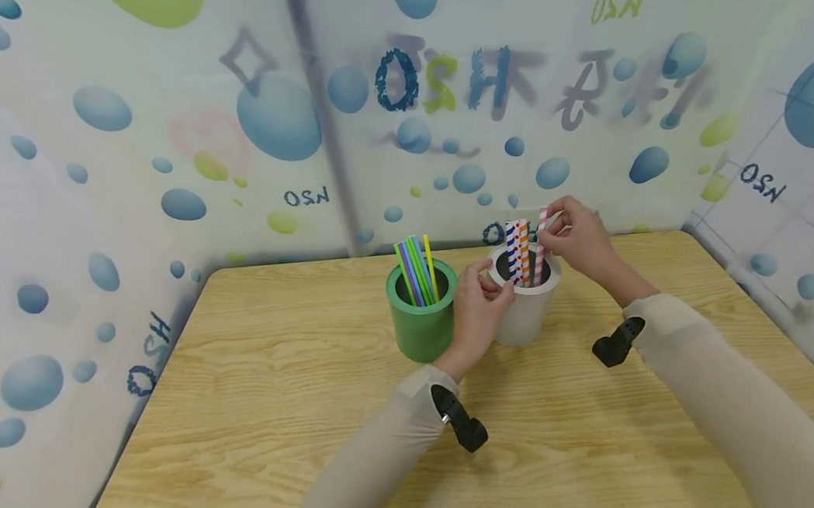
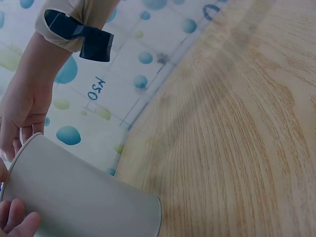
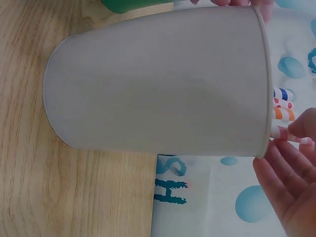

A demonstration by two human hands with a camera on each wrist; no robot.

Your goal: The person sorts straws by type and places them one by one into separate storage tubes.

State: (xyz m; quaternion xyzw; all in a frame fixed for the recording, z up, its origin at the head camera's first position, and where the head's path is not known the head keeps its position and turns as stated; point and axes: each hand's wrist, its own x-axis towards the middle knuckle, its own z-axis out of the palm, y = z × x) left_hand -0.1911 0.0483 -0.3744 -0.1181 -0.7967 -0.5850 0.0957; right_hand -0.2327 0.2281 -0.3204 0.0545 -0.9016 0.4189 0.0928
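A white cup (image 1: 521, 321) stands upright on the table, holding several patterned paper straws (image 1: 517, 251) in navy, dotted and orange stripes. My right hand (image 1: 577, 236) pinches a pink-and-white striped straw (image 3: 279, 132) between thumb and fingers, its lower end inside the cup. In the right wrist view, the other fingertips of that hand touch the cup's rim. My left hand (image 1: 479, 315) grips the same cup by the near left side of its rim, fingers bent against the wall. Close on its left is a green cup (image 1: 422, 335) with several plain coloured straws (image 1: 416, 269).
Both cups stand near the back edge of the wooden table (image 1: 268, 387). Behind the table hangs a pale curtain (image 1: 293, 230) with blue and green spots. Each wrist carries a black camera mount (image 1: 462, 421).
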